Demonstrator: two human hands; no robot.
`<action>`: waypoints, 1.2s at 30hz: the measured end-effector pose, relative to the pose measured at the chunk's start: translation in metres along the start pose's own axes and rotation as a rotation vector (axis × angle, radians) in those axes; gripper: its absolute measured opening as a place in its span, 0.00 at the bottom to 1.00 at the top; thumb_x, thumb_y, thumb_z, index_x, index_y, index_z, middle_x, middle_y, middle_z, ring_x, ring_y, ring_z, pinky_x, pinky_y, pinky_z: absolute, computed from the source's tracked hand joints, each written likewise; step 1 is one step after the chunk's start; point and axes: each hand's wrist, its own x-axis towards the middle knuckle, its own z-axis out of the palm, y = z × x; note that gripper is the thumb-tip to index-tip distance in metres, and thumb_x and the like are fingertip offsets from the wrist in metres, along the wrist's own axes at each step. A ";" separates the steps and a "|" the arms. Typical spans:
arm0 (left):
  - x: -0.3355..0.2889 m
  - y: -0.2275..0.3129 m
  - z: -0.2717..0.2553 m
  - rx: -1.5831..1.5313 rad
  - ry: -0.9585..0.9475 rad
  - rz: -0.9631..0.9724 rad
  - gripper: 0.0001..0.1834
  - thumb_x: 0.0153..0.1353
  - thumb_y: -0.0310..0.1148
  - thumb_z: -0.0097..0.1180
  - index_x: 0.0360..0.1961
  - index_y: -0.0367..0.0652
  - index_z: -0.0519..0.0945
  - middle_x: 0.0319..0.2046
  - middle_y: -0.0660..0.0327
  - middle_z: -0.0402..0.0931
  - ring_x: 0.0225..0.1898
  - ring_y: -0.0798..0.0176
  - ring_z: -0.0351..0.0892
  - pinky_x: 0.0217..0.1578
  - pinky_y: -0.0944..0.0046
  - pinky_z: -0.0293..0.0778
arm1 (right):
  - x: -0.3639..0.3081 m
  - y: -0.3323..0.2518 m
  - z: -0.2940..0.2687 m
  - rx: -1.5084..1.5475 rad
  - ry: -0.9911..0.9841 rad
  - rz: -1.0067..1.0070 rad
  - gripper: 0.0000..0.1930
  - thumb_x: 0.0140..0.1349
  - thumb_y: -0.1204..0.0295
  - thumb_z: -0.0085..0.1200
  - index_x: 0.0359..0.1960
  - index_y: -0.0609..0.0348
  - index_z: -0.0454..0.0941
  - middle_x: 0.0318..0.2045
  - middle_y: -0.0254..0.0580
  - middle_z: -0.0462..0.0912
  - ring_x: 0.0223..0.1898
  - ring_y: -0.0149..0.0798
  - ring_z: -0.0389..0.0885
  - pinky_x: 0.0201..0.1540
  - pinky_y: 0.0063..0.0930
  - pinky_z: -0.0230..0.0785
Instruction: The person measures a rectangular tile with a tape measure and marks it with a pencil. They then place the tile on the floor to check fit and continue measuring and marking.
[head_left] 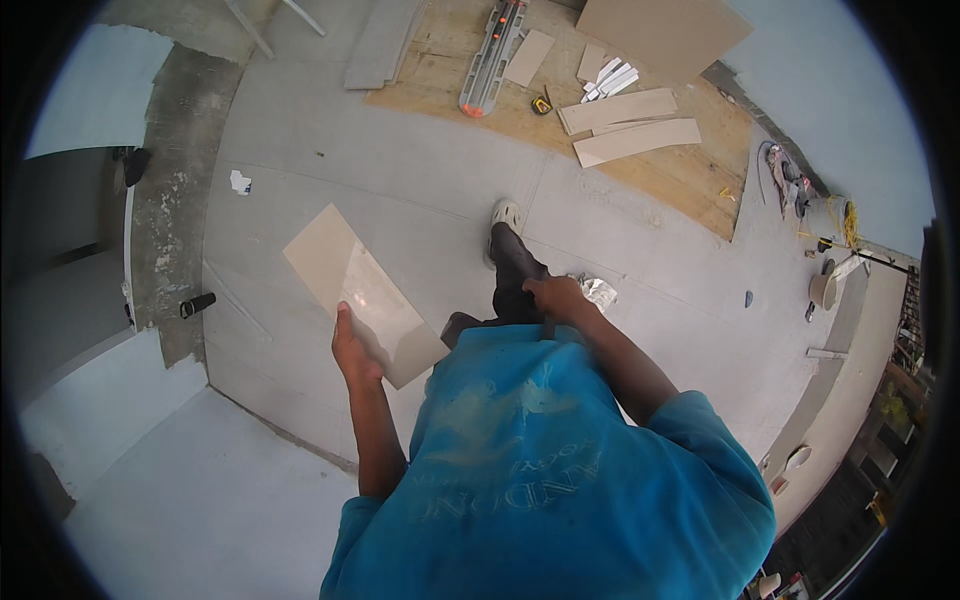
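Observation:
A beige rectangular tile (365,290) with a glossy face hangs tilted at my left side. My left hand (355,345) grips its near edge, thumb on the upper face and the other fingers hidden beneath. My right hand (560,298) is closed against the dark trousers (515,265) at my right thigh. What its fingers hold, if anything, is hidden.
Ahead, a plywood sheet (440,90) carries a tile cutter (490,65), a tape measure (541,103), cut tile strips (640,140) and a large tile (660,35). A black cylinder (198,305) lies left. A bucket (828,218) stands far right. Crumpled silvery material (598,291) lies by my right hand.

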 end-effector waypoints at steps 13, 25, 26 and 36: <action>0.143 0.118 0.257 0.197 -0.228 -0.056 0.31 0.61 0.41 0.66 0.60 0.34 0.71 0.53 0.55 0.75 0.52 0.57 0.77 0.52 0.60 0.74 | 0.121 0.058 -0.129 0.252 -0.152 0.123 0.21 0.49 0.72 0.54 0.48 0.48 0.83 0.43 0.47 0.85 0.47 0.51 0.82 0.54 0.44 0.73; 0.273 0.104 0.386 0.325 -0.365 -0.452 0.31 0.66 0.47 0.60 0.59 0.33 0.69 0.48 0.55 0.76 0.48 0.56 0.78 0.49 0.54 0.75 | 0.269 0.149 -0.172 0.816 0.179 0.482 0.21 0.51 0.72 0.58 0.50 0.45 0.80 0.39 0.45 0.83 0.47 0.49 0.82 0.52 0.42 0.74; 0.275 0.097 0.389 0.377 -0.329 -0.461 0.31 0.67 0.49 0.58 0.58 0.32 0.69 0.47 0.55 0.77 0.47 0.56 0.78 0.49 0.55 0.75 | 0.292 0.160 -0.171 0.782 0.157 0.496 0.21 0.51 0.72 0.58 0.50 0.45 0.80 0.41 0.45 0.83 0.49 0.49 0.81 0.53 0.42 0.73; 0.337 -0.029 0.319 0.498 0.206 -0.819 0.28 0.69 0.63 0.42 0.42 0.47 0.74 0.28 0.63 0.74 0.27 0.61 0.77 0.27 0.59 0.75 | 0.656 0.411 -0.083 0.237 0.415 0.746 0.38 0.51 0.68 0.67 0.66 0.42 0.62 0.63 0.48 0.63 0.66 0.50 0.62 0.59 0.51 0.65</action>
